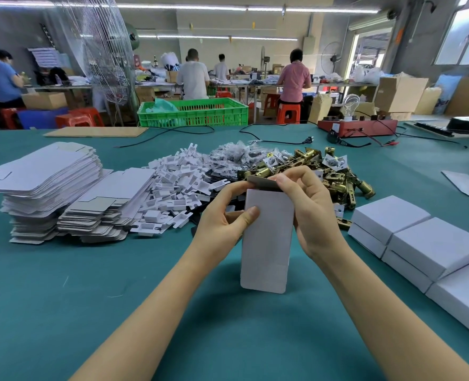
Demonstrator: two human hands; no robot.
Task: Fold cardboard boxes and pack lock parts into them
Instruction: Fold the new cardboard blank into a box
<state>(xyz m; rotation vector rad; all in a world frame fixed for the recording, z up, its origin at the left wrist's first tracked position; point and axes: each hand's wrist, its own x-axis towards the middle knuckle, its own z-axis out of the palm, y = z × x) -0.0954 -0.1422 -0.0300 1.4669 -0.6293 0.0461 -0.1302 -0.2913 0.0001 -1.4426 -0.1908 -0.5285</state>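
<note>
Sitting at the far left of the green table is a stack of flat box blanks, with a heap of small white inserts just beside it. Nearer the middle, the left hand is gripping the white box upright above the table, thumb pressed on its front face and fingers curled round its left edge. The right hand is holding the box's right side, its fingers curled over the grey top flap. Behind the hands, brass lock parts are lying piled, and finished boxes are sitting stacked at the right.
</note>
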